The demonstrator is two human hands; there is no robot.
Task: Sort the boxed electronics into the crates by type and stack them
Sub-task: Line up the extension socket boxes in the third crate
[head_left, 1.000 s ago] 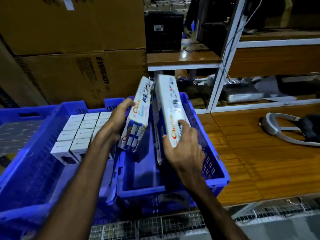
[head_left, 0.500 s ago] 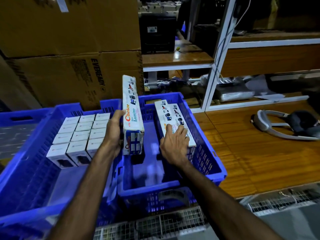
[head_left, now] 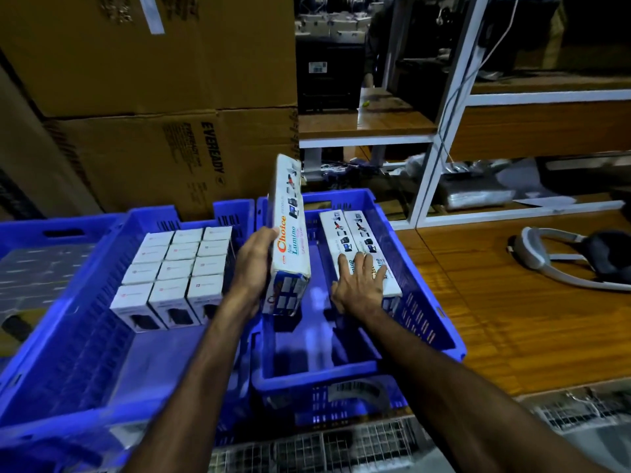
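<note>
Our left hand (head_left: 254, 268) grips a long box (head_left: 288, 233) tilted over the right crate (head_left: 426, 302). Our right hand (head_left: 358, 285) presses flat, fingers straight, on two laid boxes (head_left: 355, 233)

left hand (head_left: 251, 268) grips long box (head_left: 288, 233) above crate (head_left: 426, 302).

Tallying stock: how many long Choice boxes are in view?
3. One tilted in the left hand over the right crate: held box. Two flat boxes under the right hand. Others could be hidden.
</note>
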